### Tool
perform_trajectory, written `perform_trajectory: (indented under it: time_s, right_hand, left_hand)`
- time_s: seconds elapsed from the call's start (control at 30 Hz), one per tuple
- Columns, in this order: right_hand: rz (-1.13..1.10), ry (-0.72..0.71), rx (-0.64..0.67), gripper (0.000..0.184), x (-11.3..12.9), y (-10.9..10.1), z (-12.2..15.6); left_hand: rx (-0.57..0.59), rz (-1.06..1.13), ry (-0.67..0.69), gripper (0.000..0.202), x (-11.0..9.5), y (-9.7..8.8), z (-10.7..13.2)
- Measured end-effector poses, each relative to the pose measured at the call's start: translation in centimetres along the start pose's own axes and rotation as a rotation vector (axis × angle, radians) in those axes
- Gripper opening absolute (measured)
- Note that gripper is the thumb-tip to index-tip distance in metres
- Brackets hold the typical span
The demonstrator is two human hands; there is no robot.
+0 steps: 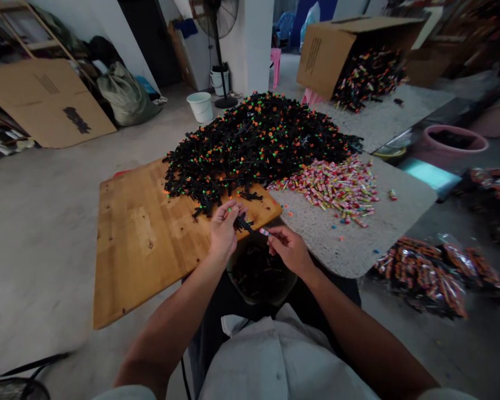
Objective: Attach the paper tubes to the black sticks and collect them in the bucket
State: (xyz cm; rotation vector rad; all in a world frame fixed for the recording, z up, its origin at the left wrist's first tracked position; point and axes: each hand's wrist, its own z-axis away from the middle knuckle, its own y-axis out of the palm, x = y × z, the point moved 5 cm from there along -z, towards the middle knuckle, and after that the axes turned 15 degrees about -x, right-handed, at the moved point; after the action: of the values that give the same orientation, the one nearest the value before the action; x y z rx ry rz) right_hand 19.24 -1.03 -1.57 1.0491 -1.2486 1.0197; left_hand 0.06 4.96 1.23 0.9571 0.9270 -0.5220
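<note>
A small black plastic piece (244, 223) sits pinched in the fingers of my left hand (224, 230), held just above the near edge of the wooden board (141, 239). My right hand (289, 248) pinches a little pink-and-white wrapped stick (264, 231) between thumb and fingertips, its end just beside the black piece; I cannot tell whether the two touch. Both hands hover over a round dark bowl (260, 273) in my lap that holds more black pieces. On the board and spreading onto the speckled tabletop (350, 244) lies a big heap of black pieces (258, 144) dotted with orange and green tips. Just to the right of that heap, touching its edge, lies a smaller spread of colourful wrapped sticks (337, 186). Farther back on the right, a tipped cardboard box (329, 53) spills more of them. Clear bags (425, 272) of filled goods lie on the floor to my right.
</note>
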Motion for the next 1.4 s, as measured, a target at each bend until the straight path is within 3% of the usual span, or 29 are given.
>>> perform_trajectory:
  time_s: [0.3,0.6,0.67,0.83,0.9,0.97,1.2,1.3,1.4]
  right_hand:
    - [-0.074,0.012,-0.087,0.026,0.3,3.2,3.7]
    - [0.157,-0.198,-0.119,0.021,0.4,3.5,4.8]
    - [0.092,-0.121,-0.105,0.021,-0.1,3.6,4.6]
    - [-0.306,0.250,-0.009,0.030,-1.6,4.5,4.2]
    - [-0.370,0.300,0.007,0.031,-1.8,4.6,4.2]
    - [-0.332,0.245,-0.014,0.030,-1.7,4.3,4.2]
    - [0.055,-0.160,-0.045,0.021,-0.2,2.7,5.2]
    - [0.058,-0.136,-0.063,0.020,0.0,3.1,5.4]
    - [-0.037,0.019,-0.100,0.022,-0.4,3.9,5.6]
  left_hand:
    - [-0.242,-0.049,0.097,0.038,0.0,0.4,0.4]
    - [-0.278,-0.102,0.093,0.033,0.1,-0.4,0.0]
    - [-0.272,-0.122,0.102,0.034,0.1,-0.5,0.0]
    - [-0.282,-0.164,0.138,0.028,-0.2,0.0,0.5]
    - [-0.280,-0.180,0.144,0.026,-0.2,0.3,0.7]
    - [-0.275,-0.193,0.144,0.024,-0.3,0.5,0.9]
    - [-0.248,-0.192,0.188,0.024,-0.8,0.8,1.5]
    - [-0.265,-0.169,0.175,0.025,-0.7,0.5,1.4]
    - [-0.297,-0.146,0.138,0.028,-0.3,0.0,1.1]
